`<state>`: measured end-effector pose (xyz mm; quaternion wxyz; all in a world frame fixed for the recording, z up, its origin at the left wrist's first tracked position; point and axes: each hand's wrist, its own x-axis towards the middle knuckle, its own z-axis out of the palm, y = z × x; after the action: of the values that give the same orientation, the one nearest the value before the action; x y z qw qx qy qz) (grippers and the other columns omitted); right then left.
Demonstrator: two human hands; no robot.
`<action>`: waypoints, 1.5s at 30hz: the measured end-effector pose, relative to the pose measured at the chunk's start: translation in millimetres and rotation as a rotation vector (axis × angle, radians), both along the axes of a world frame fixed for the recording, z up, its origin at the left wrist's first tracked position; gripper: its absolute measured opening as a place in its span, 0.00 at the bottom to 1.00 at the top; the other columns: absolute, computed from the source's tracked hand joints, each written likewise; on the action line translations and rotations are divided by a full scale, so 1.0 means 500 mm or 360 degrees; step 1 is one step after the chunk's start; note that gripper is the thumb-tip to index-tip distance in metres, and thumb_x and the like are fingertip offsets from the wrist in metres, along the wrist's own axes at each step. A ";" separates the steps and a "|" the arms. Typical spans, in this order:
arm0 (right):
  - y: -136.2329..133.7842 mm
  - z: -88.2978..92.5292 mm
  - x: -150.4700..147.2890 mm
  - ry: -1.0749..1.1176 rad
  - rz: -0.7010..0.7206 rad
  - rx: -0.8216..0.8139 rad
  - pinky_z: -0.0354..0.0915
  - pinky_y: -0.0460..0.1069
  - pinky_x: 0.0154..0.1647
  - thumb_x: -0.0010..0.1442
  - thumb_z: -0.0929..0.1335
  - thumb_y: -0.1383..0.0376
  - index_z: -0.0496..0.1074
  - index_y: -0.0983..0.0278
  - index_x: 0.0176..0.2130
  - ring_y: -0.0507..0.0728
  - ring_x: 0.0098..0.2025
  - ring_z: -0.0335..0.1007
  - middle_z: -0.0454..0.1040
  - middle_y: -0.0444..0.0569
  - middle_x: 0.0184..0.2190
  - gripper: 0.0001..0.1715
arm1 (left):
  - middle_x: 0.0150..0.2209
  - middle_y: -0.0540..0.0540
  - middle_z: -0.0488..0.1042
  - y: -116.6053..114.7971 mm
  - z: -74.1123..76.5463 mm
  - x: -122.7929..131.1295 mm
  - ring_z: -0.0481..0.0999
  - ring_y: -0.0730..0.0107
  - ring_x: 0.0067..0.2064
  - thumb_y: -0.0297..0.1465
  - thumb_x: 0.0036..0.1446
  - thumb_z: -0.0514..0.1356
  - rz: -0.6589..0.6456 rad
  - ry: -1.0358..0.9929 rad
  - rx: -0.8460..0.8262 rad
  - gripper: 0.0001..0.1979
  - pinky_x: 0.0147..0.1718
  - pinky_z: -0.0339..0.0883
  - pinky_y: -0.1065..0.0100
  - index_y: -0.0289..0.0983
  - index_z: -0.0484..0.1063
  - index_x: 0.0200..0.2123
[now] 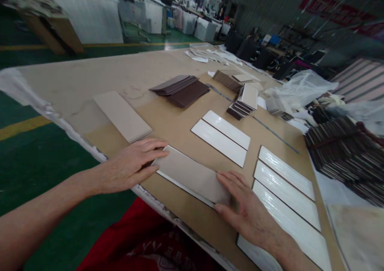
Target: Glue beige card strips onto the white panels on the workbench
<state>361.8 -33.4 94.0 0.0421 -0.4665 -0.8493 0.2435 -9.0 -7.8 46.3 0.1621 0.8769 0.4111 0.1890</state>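
Right in front of me a beige rectangular board (192, 173) lies on a white-faced piece, whose edge shows along the near side. My left hand (136, 163) holds the left end, fingers on the far corner and thumb at the near one. At the other end, my right hand (240, 203) grips the board between thumb and fingers. Past it lie two glossy white-faced panels (223, 141) with dark edges. More of these white panels (288, 195) lie in a row to the right, partly under my right forearm. A stack of beige boards (123, 117) is beyond my left hand.
Dark brown panels (183, 91) are stacked farther back on the table (168, 133). Beige and brown stacks (244, 101) stand near a thin metal strip (276, 135). A large pile of dark pieces (345, 155) and clear plastic (303, 87) line the right side.
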 end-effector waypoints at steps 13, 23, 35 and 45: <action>-0.015 -0.016 -0.001 -0.0079 0.0122 0.0056 0.47 0.66 0.73 0.67 0.67 0.58 0.57 0.70 0.70 0.65 0.73 0.47 0.55 0.60 0.71 0.39 | 0.66 0.41 0.60 0.003 -0.001 0.003 0.60 0.53 0.65 0.34 0.71 0.51 0.0010 0.0112 -0.0031 0.18 0.65 0.55 0.49 0.41 0.63 0.61; -0.032 0.005 -0.016 -0.0405 0.0115 -0.0031 0.46 0.66 0.73 0.70 0.62 0.58 0.52 0.66 0.73 0.66 0.74 0.42 0.42 0.54 0.75 0.38 | 0.65 0.42 0.61 0.007 0.000 0.001 0.60 0.54 0.65 0.34 0.70 0.51 -0.0013 0.0140 -0.0010 0.18 0.65 0.55 0.50 0.42 0.63 0.61; -0.031 -0.005 -0.016 -0.0425 0.0152 0.0103 0.50 0.65 0.72 0.71 0.61 0.61 0.54 0.66 0.72 0.65 0.73 0.47 0.46 0.53 0.74 0.34 | 0.66 0.43 0.62 0.013 -0.003 -0.006 0.60 0.54 0.65 0.34 0.70 0.52 -0.0031 0.0213 -0.0012 0.19 0.66 0.54 0.49 0.43 0.62 0.62; -0.026 -0.008 -0.012 -0.0452 0.0217 0.0132 0.52 0.64 0.72 0.71 0.62 0.62 0.55 0.70 0.71 0.66 0.73 0.47 0.47 0.56 0.74 0.34 | 0.65 0.43 0.61 0.014 -0.004 -0.009 0.61 0.54 0.65 0.34 0.70 0.52 -0.0057 0.0232 -0.0005 0.18 0.66 0.54 0.48 0.42 0.63 0.61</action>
<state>355.8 -46.6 90.2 -0.0759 -0.4353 -0.8857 0.1422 -13.6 -1.0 44.3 0.1364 0.8954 0.4062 0.1211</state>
